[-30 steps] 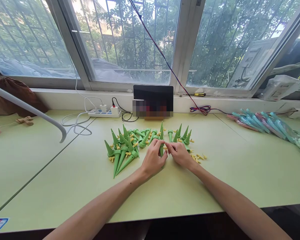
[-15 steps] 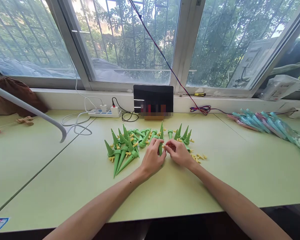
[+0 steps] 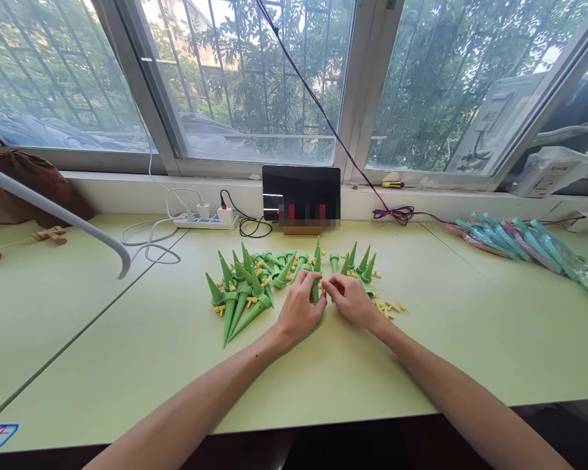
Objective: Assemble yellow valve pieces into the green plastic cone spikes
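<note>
My left hand (image 3: 301, 307) is closed around a green plastic plant-watering spike (image 3: 315, 292), partly hidden by the fingers. Close against it, my right hand (image 3: 351, 300) pinches a small yellow valve (image 3: 322, 286) at the side of that spike; the fingertips cover most of the valve. Left of my hands lies a pile of green spikes (image 3: 240, 303), several with yellow valves fitted. More spikes (image 3: 364, 264) stand and lie beyond my right hand. Loose yellow valves (image 3: 389, 308) are scattered by my right wrist.
A dark tablet (image 3: 301, 189) leans on a small stand behind the spikes. To its left is a white power strip (image 3: 206, 222) with cables. Bagged blue and pink items (image 3: 524, 241) lie at the right. A white curved arm (image 3: 78, 219) crosses the left side.
Both hands stay in almost the same place, with only a slight shift of the fingertips at the yellow valve.
</note>
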The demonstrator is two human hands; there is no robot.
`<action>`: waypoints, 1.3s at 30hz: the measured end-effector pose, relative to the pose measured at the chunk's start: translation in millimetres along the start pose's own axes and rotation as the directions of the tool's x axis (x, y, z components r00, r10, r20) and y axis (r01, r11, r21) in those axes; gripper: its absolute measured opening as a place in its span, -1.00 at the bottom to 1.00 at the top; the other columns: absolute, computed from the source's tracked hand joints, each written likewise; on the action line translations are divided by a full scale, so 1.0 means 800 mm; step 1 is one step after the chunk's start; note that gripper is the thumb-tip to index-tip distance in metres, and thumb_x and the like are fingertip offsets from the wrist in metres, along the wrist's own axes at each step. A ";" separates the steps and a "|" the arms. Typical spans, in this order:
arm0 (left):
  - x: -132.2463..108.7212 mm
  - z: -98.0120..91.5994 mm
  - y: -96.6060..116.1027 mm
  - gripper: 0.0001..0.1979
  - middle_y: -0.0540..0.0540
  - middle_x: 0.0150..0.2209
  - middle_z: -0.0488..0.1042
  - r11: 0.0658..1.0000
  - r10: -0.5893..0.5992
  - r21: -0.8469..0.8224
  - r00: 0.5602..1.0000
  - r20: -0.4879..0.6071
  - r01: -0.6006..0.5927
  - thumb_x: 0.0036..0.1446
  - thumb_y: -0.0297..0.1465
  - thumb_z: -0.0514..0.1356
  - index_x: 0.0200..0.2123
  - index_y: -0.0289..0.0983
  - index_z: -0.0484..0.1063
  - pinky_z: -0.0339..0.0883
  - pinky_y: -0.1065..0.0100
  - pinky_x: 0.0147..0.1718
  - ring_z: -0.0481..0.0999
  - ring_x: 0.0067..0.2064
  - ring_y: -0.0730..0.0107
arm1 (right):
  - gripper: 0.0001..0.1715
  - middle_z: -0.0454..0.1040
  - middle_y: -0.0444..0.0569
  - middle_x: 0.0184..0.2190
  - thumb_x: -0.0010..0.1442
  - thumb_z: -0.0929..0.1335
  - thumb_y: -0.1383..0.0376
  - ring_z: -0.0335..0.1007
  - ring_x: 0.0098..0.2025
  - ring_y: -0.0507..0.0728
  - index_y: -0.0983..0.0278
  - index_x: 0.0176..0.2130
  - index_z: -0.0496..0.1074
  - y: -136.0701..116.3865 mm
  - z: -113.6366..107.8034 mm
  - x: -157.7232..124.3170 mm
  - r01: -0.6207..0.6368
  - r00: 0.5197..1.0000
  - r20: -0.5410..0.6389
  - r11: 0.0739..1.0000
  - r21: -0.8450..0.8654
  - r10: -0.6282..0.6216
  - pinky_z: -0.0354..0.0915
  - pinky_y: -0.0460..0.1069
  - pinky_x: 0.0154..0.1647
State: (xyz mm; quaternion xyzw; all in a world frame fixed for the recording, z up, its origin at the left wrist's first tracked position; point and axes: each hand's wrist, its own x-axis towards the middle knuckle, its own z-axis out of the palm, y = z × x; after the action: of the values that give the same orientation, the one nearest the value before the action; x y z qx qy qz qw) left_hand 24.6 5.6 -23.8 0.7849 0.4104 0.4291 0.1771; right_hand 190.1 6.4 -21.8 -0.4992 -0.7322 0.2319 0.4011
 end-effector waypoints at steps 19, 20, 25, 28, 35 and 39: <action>-0.001 0.002 -0.003 -0.79 -0.06 -0.17 0.35 1.000 -0.012 -0.009 1.000 0.015 0.012 0.19 -0.47 0.16 -0.09 -0.23 0.35 0.33 0.33 -0.34 0.33 -0.43 0.50 | -0.58 0.43 -0.11 -0.53 0.36 0.25 0.05 0.24 -0.51 0.04 0.26 -0.40 0.38 -0.006 -0.004 0.000 -0.032 0.999 -0.017 0.999 0.030 0.033 0.15 -0.06 -0.42; 0.000 0.002 -0.003 -0.78 -0.06 -0.16 0.35 1.000 -0.013 -0.011 1.000 0.013 0.013 0.18 -0.48 0.16 -0.09 -0.23 0.35 0.33 0.34 -0.34 0.33 -0.43 0.51 | -0.64 0.46 -0.10 -0.50 0.34 0.27 0.07 0.28 -0.49 0.05 0.26 -0.36 0.40 -0.008 -0.004 0.000 -0.026 1.000 -0.007 0.998 0.054 0.027 0.17 -0.06 -0.42; 0.000 0.001 -0.003 -0.77 -0.06 -0.15 0.35 1.000 -0.006 -0.022 1.000 0.017 0.006 0.17 -0.49 0.16 -0.08 -0.23 0.35 0.32 0.35 -0.37 0.31 -0.47 0.56 | -0.80 0.44 -0.12 -0.51 0.26 0.34 0.18 0.29 -0.48 0.05 0.26 -0.33 0.41 -0.012 -0.005 -0.003 -0.005 1.000 0.010 0.997 0.074 0.004 0.19 -0.06 -0.41; 0.000 0.001 -0.002 -0.78 -0.05 -0.17 0.35 1.000 0.003 -0.017 1.000 0.020 -0.002 0.18 -0.48 0.16 -0.08 -0.24 0.35 0.32 0.35 -0.36 0.32 -0.46 0.54 | -0.77 0.42 -0.13 -0.54 0.27 0.32 0.18 0.27 -0.50 0.04 0.26 -0.36 0.40 -0.009 -0.004 -0.002 -0.015 1.000 0.028 0.996 0.086 0.012 0.17 -0.06 -0.43; -0.002 0.002 -0.002 -0.80 -0.05 -0.19 0.35 1.000 0.028 0.010 0.999 0.018 -0.028 0.18 -0.47 0.16 -0.10 -0.24 0.35 0.33 0.33 -0.31 0.33 -0.41 0.49 | -0.48 0.29 -0.14 -0.62 0.37 0.22 0.09 0.08 -0.55 0.02 0.26 -0.56 0.26 0.004 -0.001 0.003 0.010 1.000 0.024 0.999 -0.035 -0.010 0.01 -0.04 -0.48; -0.001 0.002 -0.002 -0.77 -0.06 -0.17 0.36 1.000 0.025 0.012 1.000 0.012 -0.026 0.17 -0.48 0.15 -0.08 -0.24 0.35 0.33 0.33 -0.32 0.33 -0.42 0.50 | -0.57 0.34 -0.15 -0.59 0.34 0.27 0.10 0.14 -0.53 0.02 0.27 -0.48 0.36 0.002 -0.003 0.002 0.029 0.998 0.049 1.000 -0.005 -0.029 0.06 -0.05 -0.46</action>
State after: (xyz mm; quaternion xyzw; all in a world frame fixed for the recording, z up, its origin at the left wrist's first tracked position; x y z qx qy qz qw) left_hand 24.9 6.3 -26.4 0.7938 0.4019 0.4240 0.1692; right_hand 192.2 8.3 -21.0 -0.4840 -0.7494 0.2361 0.3851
